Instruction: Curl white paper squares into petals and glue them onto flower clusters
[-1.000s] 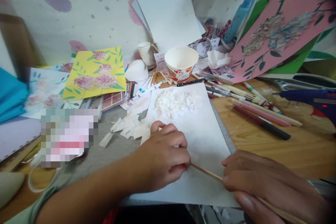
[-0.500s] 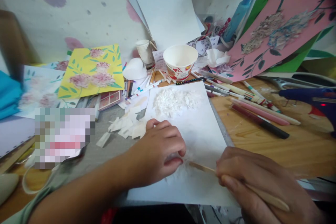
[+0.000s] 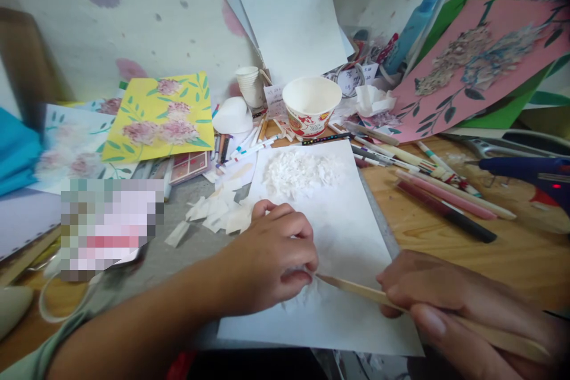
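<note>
A white sheet of paper [image 3: 351, 237] lies in front of me, with a fluffy cluster of white paper bits [image 3: 303, 172] on its upper part. Over the sheet's lower left, my left hand [image 3: 280, 255] is closed, its thumb and fingertips pinched; what they hold is hidden. Beneath those fingertips are more white bits [image 3: 305, 297]. My right hand [image 3: 445, 297] grips a flat wooden craft stick [image 3: 356, 290], whose narrow tip meets the left fingertips. Torn white paper pieces [image 3: 216, 211] lie left of the sheet.
Behind the sheet stands a paper bowl [image 3: 312, 107]. Pens and pencils [image 3: 449, 202] lie to the right, near a blue glue gun [image 3: 525, 169] with a red light. Flower pictures on yellow [image 3: 155, 107] and pink card [image 3: 472, 71] flank the work area. Paper cups [image 3: 249, 86] are stacked behind.
My right hand has shifted right, and more of the stick shows ahead of it. The stick's tip is now closer to my left fingertips. My left hand keeps nearly the same pose.
</note>
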`<state>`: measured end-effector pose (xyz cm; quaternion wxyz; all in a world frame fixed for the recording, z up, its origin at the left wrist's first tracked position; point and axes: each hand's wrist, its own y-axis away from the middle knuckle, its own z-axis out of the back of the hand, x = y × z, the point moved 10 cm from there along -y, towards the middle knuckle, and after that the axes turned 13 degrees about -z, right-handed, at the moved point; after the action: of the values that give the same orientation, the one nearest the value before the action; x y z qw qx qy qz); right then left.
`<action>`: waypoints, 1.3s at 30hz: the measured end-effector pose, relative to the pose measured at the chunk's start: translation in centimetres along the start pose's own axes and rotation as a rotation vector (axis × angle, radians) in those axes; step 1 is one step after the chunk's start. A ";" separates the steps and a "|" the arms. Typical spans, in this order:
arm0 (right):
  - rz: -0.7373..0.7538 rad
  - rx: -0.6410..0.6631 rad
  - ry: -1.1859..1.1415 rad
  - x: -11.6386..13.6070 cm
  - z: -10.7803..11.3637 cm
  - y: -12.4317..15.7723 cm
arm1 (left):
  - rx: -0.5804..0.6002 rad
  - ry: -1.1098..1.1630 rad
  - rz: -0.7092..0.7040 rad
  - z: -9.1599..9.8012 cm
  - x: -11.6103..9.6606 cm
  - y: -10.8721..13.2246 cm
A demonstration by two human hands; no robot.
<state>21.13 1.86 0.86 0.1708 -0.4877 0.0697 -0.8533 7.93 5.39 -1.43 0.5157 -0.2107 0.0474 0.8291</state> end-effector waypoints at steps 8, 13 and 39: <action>0.021 0.075 0.016 -0.4 -0.6 0.6 | 0.052 -0.033 -0.020 0.1 -0.5 -0.1; 0.016 0.068 -0.032 -0.8 0.1 0.6 | 0.076 -0.024 -0.034 0.0 -0.6 -0.1; -0.015 0.091 -0.029 -0.8 -0.1 0.2 | 0.106 0.039 -0.097 0.4 -0.5 0.2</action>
<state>21.46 1.95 0.05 0.1872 -0.4925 0.0248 -0.8496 7.84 5.02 -0.89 0.5644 -0.2013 0.0909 0.7954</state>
